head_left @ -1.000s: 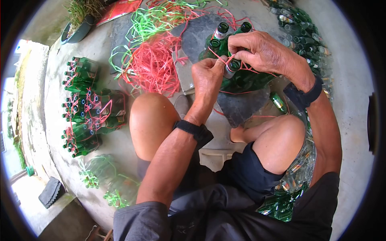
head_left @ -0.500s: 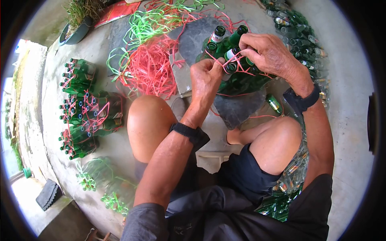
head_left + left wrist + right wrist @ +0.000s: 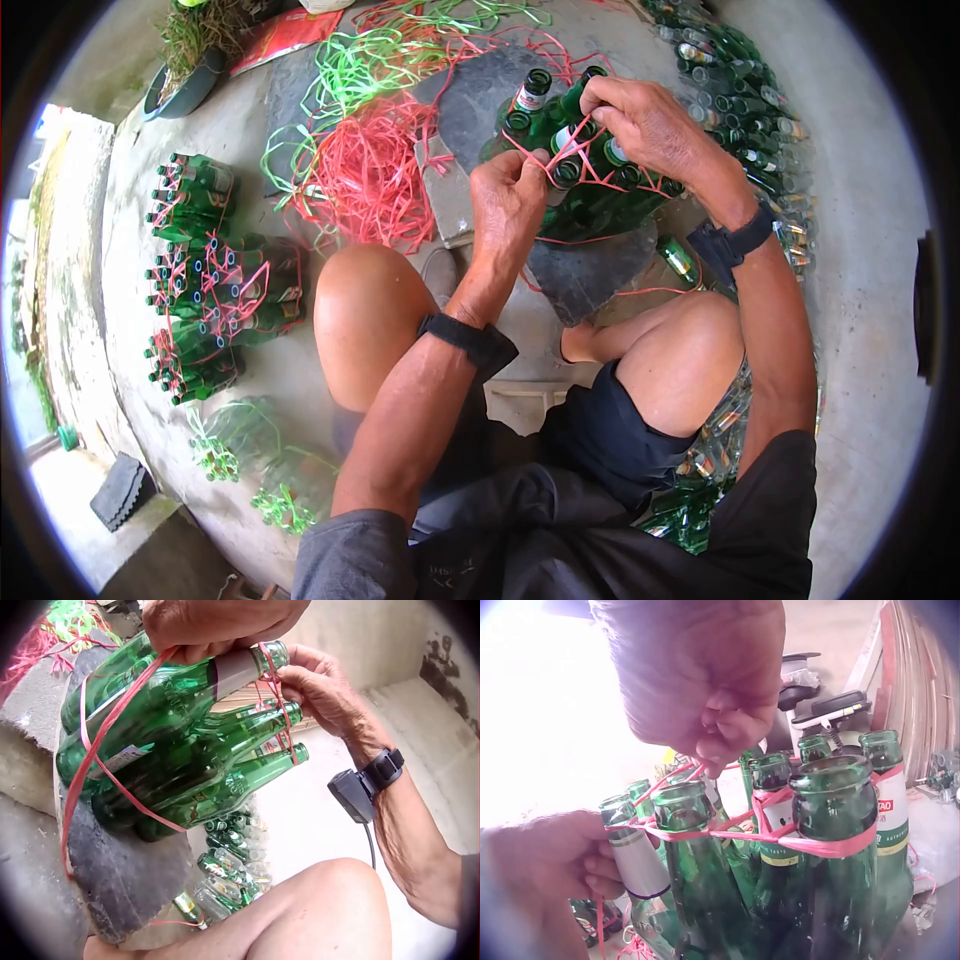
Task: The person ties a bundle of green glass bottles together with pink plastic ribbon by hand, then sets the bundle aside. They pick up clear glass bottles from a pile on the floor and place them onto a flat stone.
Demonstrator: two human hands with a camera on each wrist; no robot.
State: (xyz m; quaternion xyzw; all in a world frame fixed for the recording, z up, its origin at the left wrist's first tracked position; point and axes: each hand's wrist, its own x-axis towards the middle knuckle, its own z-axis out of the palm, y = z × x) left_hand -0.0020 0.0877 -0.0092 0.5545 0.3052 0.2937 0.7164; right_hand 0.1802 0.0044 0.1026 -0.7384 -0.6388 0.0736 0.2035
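Note:
In the head view several green glass bottles [image 3: 600, 215] stand in a tight bundle on a dark stone slab [image 3: 590, 280]. Pink plastic string [image 3: 832, 844] loops round their necks, and another strand [image 3: 120, 712] crosses the bodies lower down. At the near left neck, my left hand [image 3: 508, 200] pinches the string between thumb and fingers. My right hand [image 3: 645, 125] is above the bottle necks, gripping a strand drawn taut toward the left hand. From the right wrist, curled fingers [image 3: 720, 739] show holding the string just over the rims.
A heap of loose pink string [image 3: 375, 165] lies left of the slab, with green string [image 3: 365, 70] behind it. Tied bottle bundles [image 3: 225, 280] stand farther left. Many loose bottles [image 3: 745, 100] are piled along the right, and a can [image 3: 678, 258] lies near the slab.
My right hand has moved away from the left, stretching the strand between them and uncovering more bottle necks. The left hand stays at the same neck, still pinching. The view has shifted slightly.

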